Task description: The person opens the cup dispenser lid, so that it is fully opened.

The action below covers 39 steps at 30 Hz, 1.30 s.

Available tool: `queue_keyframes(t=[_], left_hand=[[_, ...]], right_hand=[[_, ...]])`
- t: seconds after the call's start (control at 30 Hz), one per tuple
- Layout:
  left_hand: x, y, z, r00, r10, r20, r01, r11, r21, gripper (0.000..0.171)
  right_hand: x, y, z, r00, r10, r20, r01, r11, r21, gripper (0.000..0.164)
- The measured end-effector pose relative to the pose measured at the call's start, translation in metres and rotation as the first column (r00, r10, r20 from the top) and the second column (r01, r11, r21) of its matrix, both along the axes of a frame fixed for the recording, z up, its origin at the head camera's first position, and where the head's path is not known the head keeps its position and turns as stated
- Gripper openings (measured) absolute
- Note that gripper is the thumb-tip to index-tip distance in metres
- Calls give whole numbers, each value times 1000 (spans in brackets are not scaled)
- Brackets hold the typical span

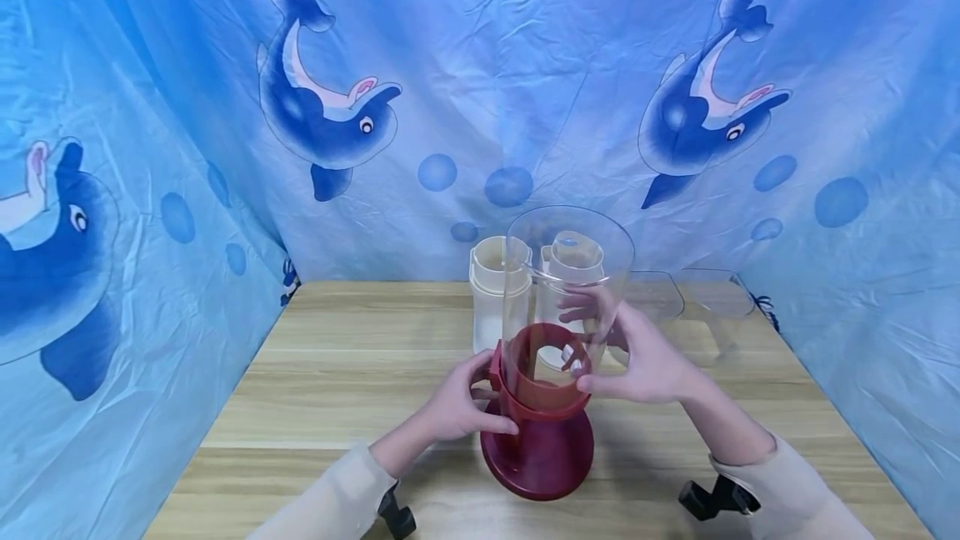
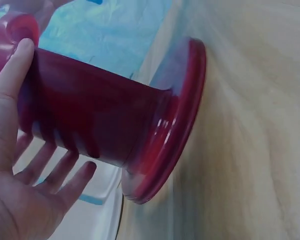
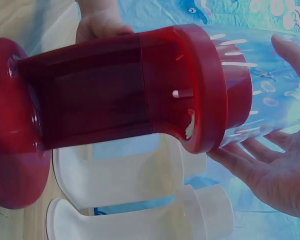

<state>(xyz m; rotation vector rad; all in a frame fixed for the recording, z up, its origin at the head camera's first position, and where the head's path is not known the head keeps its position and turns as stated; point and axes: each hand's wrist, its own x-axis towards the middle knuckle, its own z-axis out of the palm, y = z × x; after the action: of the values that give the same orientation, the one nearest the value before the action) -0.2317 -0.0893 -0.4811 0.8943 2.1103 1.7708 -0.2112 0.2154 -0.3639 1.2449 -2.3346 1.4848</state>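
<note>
A red pedestal base (image 1: 536, 461) with a round flared foot stands on the table in front of me. A clear, open-topped plastic cylinder (image 1: 618, 252) sits in the red collar at its top. My left hand (image 1: 463, 405) grips the base from the left just below the collar, its thumb in front and fingers behind. In the right wrist view, my right hand (image 3: 275, 172) holds the lower part of the clear cylinder, thumb on one side and fingers on the other, close to the collar. Part of that hand shows through the clear wall.
Two white bases (image 1: 487, 307) of similar shape stand side by side behind the red one. Farther right, clear containers (image 1: 716, 294) stand near the back of the wooden table (image 1: 337, 365). A blue dolphin-print curtain (image 1: 465, 65) hangs behind and at both sides.
</note>
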Motion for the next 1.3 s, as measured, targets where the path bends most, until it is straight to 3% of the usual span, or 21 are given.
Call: queue_keyframes(t=[0.07, 0.2, 0.3, 0.53, 0.77, 0.9, 1.0, 1.13, 1.3], left_hand=[[1, 0, 0, 1000, 2, -25, -2, 1000, -9, 85], [-6, -3, 4, 996, -61, -59, 58, 997, -47, 90], [-14, -3, 6, 990, -117, -74, 112, 991, -69, 91], [-19, 0, 8, 985, -154, -82, 149, 987, -67, 85], [-6, 5, 9, 997, -64, -35, 62, 997, -36, 84], [-2, 7, 7, 997, -36, -65, 34, 999, -24, 89], [-5, 8, 6, 990, -53, -129, 53, 999, -1, 100], [-11, 11, 7, 974, -109, -199, 126, 989, 77, 116], [-18, 19, 11, 958, -149, -244, 189, 970, 152, 115]], right_hand=[[0, 2, 1, 1000, 12, -8, -12, 1000, 2, 52], [2, 5, 4, 999, -46, -28, 47, 998, 41, 84], [6, 6, 7, 995, -90, -39, 92, 994, 58, 100], [10, 3, 5, 994, -103, -34, 105, 992, 67, 101], [7, -2, 3, 996, -73, -50, 75, 996, 44, 61], [3, -1, 6, 998, -37, -45, 39, 998, 43, 62], [-2, 2, 15, 999, -28, -40, 29, 999, 27, 87], [-10, -1, 33, 1000, 4, -27, -5, 1000, -21, 120], [-14, -11, 52, 997, 77, -32, -78, 995, -59, 125]])
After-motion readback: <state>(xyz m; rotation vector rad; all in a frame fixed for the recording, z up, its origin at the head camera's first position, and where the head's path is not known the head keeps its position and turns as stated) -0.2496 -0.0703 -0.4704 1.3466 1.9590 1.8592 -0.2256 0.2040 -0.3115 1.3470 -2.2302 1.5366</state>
